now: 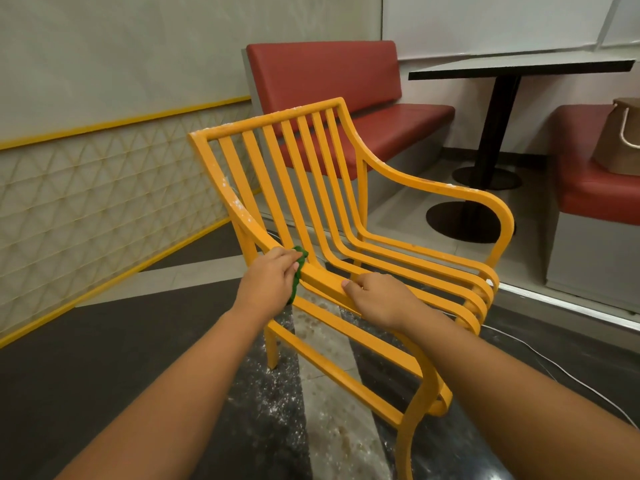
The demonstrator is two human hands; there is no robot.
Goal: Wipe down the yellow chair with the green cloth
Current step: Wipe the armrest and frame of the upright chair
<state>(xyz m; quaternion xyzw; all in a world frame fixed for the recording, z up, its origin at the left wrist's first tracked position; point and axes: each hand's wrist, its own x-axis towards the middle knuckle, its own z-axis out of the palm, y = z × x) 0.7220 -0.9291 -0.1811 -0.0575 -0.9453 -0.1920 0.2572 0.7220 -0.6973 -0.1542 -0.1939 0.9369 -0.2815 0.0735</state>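
Presently catalogued:
Yellow chair [346, 216]: slatted metal armchair on the dark floor [86, 358], white dust along its back rail and arms.
Green cloth [298, 271]: bunched against the near armrest, just beside the backrest.
Left hand [270, 277]: clenched round the green cloth, pressing it to the armrest.
Right hand [377, 296]: grasping the same armrest, further forward.
Background: red bench [329, 81], dark table [519, 65].
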